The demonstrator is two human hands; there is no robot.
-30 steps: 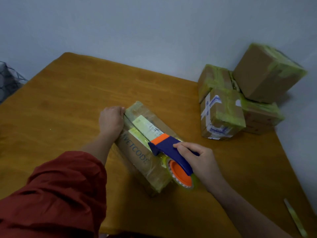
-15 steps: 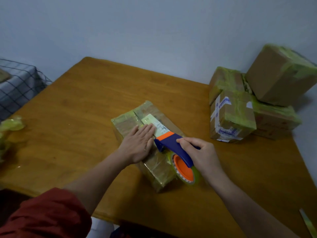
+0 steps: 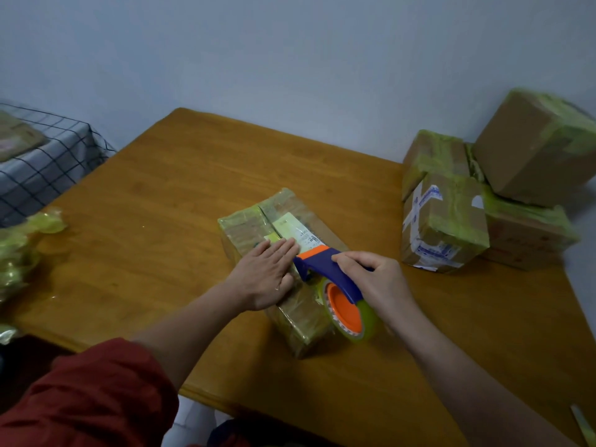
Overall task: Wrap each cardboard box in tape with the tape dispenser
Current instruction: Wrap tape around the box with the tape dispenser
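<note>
Both hands are at one box point(image 3: 246, 225) lying near the middle of the bench point(image 3: 154, 201). The left hand point(image 3: 267, 275) lies flat on its taped top, fingers straight and together beside a white label point(image 3: 290, 225). The right hand point(image 3: 375, 280) is curled round the blue handle of the dispenser point(image 3: 324, 261), whose orange head sits on the box just beside the left fingertips and whose roll hangs over the box's near right edge. At the bench's far right, well apart, stands a pile point(image 3: 451, 221) of four others banded in greenish tape, and crumpled tape point(image 3: 19, 250) lies at the left edge.
</note>
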